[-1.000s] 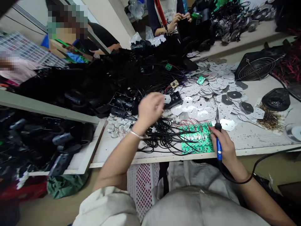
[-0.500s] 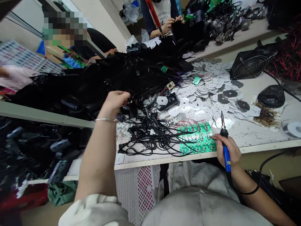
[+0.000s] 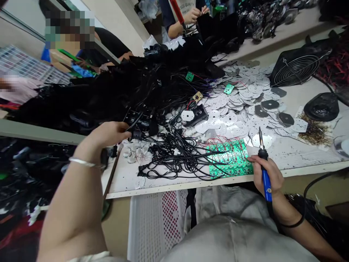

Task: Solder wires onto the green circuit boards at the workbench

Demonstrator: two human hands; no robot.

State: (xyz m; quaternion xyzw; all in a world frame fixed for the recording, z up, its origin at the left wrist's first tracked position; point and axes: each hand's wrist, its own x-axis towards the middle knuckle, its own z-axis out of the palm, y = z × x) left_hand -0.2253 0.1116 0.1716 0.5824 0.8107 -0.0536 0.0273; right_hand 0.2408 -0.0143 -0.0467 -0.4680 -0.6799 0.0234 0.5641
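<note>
On the front edge of the bench (image 3: 122, 178): soldering iron (image 3: 266, 183) in one hand, green circuit board (image 3: 230, 158) right beside it

Blue-handled iron, thin metal tip pointing up and away, and the right hand (image 3: 265, 174) has its fingers closed tight around the grip. The tip sits over a white metal disc (image 3: 259, 141), though I can't tell if they're touching. The board is a wide green panel lying flat right at the bench's front edge, with thin red wires running over it and its end just beside that hand.

Black cables (image 3: 174, 156) sprawl in a tangle across the board's left end. Out left, the left hand (image 3: 109, 134) has its fingertips pressed together on a black cable plug (image 3: 135, 134), with a silver bangle (image 3: 81, 162) on the wrist.

Room's tight: just a strip of bare white bench shows around the cables. Behind them sit a drift of white metal discs (image 3: 231, 91) and a black battery holder (image 3: 195, 115), then a big heap of black wire (image 3: 109, 91). Past the front edge, it drops to a white plastic crate (image 3: 155, 225).
</note>
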